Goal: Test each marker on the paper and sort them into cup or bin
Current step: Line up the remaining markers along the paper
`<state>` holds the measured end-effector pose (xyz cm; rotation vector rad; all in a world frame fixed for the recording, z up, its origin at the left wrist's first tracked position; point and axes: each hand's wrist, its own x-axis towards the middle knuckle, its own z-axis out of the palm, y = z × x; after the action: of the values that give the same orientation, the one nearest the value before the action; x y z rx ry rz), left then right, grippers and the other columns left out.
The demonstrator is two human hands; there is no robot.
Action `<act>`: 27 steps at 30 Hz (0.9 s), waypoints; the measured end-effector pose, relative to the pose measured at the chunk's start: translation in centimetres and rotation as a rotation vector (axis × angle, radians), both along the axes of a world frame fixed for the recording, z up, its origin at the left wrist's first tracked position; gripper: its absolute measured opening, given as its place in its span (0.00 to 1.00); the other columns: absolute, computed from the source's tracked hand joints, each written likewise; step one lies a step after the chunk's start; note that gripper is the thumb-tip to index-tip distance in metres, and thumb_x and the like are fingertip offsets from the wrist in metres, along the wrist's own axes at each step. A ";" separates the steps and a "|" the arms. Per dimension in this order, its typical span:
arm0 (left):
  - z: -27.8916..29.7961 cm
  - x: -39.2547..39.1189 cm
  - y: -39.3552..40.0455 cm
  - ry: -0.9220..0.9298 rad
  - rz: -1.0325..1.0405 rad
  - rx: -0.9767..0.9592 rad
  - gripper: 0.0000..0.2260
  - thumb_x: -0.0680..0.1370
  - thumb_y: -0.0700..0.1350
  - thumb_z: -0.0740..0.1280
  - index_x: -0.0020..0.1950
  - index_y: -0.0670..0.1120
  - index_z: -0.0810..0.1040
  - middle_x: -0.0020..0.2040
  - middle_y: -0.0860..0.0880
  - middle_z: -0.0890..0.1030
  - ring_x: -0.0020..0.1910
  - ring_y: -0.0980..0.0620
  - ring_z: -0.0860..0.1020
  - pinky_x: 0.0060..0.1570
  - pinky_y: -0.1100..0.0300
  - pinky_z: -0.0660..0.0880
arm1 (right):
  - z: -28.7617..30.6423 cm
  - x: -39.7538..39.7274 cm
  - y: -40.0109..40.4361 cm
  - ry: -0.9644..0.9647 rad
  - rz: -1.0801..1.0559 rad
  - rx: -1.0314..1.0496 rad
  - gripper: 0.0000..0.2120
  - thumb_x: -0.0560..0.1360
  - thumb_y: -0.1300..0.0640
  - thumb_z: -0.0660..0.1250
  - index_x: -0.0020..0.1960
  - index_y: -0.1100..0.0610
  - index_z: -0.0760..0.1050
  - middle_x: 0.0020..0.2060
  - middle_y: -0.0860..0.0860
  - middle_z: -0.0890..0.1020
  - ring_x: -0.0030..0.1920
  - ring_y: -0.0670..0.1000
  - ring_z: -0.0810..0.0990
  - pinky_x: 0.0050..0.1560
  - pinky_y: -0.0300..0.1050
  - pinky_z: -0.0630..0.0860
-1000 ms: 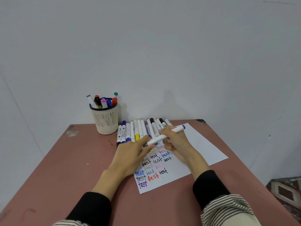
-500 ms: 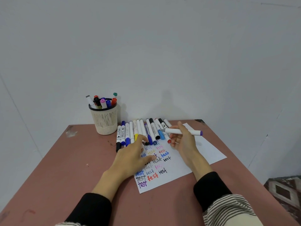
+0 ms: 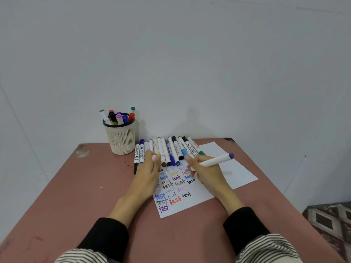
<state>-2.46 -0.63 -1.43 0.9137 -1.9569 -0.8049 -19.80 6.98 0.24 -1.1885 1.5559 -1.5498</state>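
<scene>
Holding one purple marker [image 3: 216, 160]; one cup [image 3: 121, 138], one paper [image 3: 190, 196].

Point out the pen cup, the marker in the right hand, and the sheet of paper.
pen cup [image 3: 121, 141], head view, on its slatted side wall.
marker [image 3: 214, 161], head view, on its white barrel.
paper [image 3: 237, 173], head view, on a blank part at its right.

The right hand [image 3: 207, 171] has swung the purple marker [image 3: 216, 160] tip-down onto the paper [image 3: 190, 204]; the left hand [image 3: 150, 171] slid toward the marker row.
</scene>
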 end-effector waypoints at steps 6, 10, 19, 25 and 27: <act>-0.5 0.2 -0.1 -0.067 -0.004 0.048 0.11 0.82 0.57 0.51 0.43 0.54 0.63 0.31 0.48 0.67 0.26 0.58 0.61 0.30 0.57 0.63 | -1.0 -0.2 0.5 0.148 -0.094 0.086 0.18 0.75 0.61 0.68 0.31 0.58 0.63 0.28 0.55 0.64 0.27 0.48 0.64 0.29 0.37 0.66; -0.6 0.1 -0.2 -0.114 0.008 0.040 0.13 0.82 0.57 0.51 0.44 0.51 0.63 0.31 0.50 0.68 0.25 0.57 0.63 0.30 0.59 0.63 | -1.1 0.0 0.5 0.191 -0.101 0.076 0.19 0.74 0.63 0.66 0.31 0.56 0.60 0.29 0.54 0.61 0.30 0.48 0.60 0.30 0.34 0.63; -0.6 0.0 -0.3 -0.174 0.039 0.032 0.12 0.83 0.55 0.51 0.46 0.49 0.66 0.30 0.52 0.68 0.25 0.58 0.65 0.28 0.63 0.62 | -1.3 0.1 0.4 0.205 -0.073 0.081 0.20 0.73 0.66 0.64 0.30 0.55 0.57 0.26 0.49 0.59 0.32 0.51 0.62 0.29 0.32 0.64; -0.5 0.0 -0.2 -0.171 0.032 0.026 0.12 0.83 0.55 0.52 0.47 0.50 0.66 0.28 0.53 0.67 0.24 0.58 0.64 0.28 0.62 0.61 | -1.2 0.2 0.5 0.199 -0.068 0.078 0.16 0.74 0.64 0.65 0.31 0.61 0.62 0.29 0.55 0.60 0.32 0.52 0.62 0.31 0.38 0.65; -0.5 0.0 -0.2 -0.175 0.034 0.022 0.12 0.83 0.55 0.52 0.47 0.50 0.66 0.28 0.53 0.67 0.24 0.58 0.64 0.27 0.63 0.61 | -1.1 0.2 0.5 0.204 -0.081 0.074 0.17 0.74 0.64 0.65 0.31 0.61 0.61 0.28 0.54 0.60 0.32 0.51 0.61 0.31 0.35 0.64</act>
<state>-2.45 -0.78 -1.97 1.0581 -2.0807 -0.7496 -19.60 7.49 -0.87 -1.2886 1.7971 -1.4445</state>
